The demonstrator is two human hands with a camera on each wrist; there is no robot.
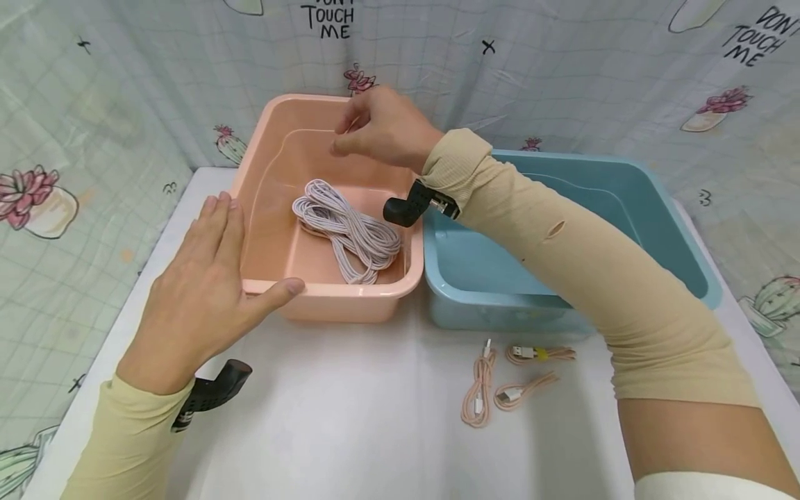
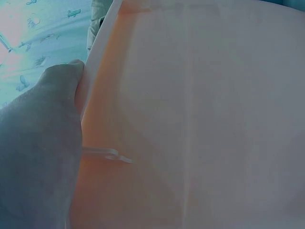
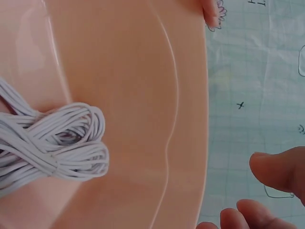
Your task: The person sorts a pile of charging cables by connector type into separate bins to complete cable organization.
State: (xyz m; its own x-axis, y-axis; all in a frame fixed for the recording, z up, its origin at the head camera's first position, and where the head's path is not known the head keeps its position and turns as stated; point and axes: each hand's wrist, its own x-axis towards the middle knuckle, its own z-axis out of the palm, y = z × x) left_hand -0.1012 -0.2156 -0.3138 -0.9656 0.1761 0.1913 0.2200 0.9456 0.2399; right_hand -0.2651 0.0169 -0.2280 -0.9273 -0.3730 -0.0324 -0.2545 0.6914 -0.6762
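A peach plastic bin [image 1: 356, 292] holds a coiled bundle of white cord [image 1: 359, 232], looped in long turns on its floor. My left hand [image 1: 203, 292] rests on the bin's front left corner, fingers straight along the left rim and thumb over the front rim. Above the bin's back right part hovers my right hand [image 1: 387, 128], fingers loosely bent with nothing between them. The right wrist view shows its thumb [image 3: 279, 167] apart from the fingertips, to the side of the bin, away from the cord bundle [image 3: 57, 143].
To the right stands a blue bin [image 1: 500, 297], partly covered by my right forearm. On the white table [image 1: 325, 403] before it lie a long coiled pink cable [image 1: 480, 389], a pink USB cable with a yellow tie [image 1: 540, 353] and another pink USB cable [image 1: 523, 392]. A printed curtain [image 1: 487, 97] surrounds the table.
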